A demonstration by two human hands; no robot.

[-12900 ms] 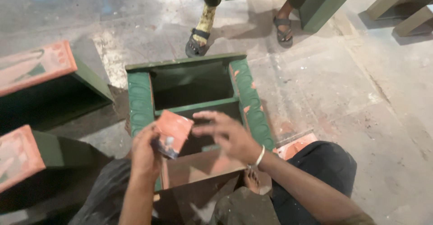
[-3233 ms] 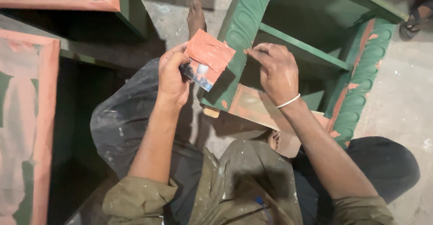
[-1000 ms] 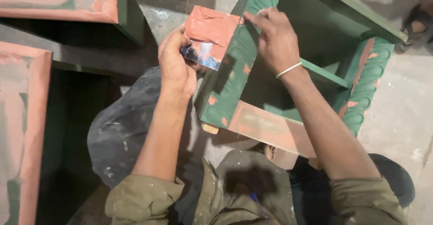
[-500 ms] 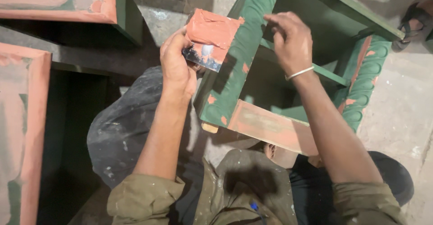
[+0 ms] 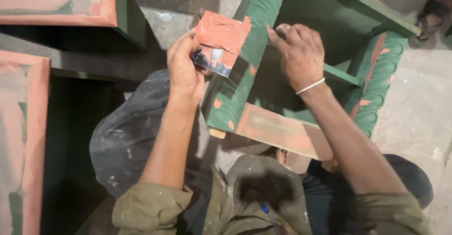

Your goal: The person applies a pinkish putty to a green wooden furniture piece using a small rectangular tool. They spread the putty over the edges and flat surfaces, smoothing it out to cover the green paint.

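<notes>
Left hand: closed around a flat scraper blade loaded with reddish-orange filler; the blade's edge lies against the carved left rail of the green frame.
Right hand: fingers bent, fingertips pressed on the top of that same rail; whether it pinches anything I cannot tell.
Green frame: an open wooden box frame, tilted, propped on the person's lap, its far side resting on the concrete floor.
Done, by my reading: orange patches dot the left rail, the carved right rail and the near bottom board, so many spots look filled.
Left: much green shows bare between patches; the filler is rough, not smoothed.
Around: two orange-coated panels lie at the left; a sandalled foot is at the upper right.
</notes>
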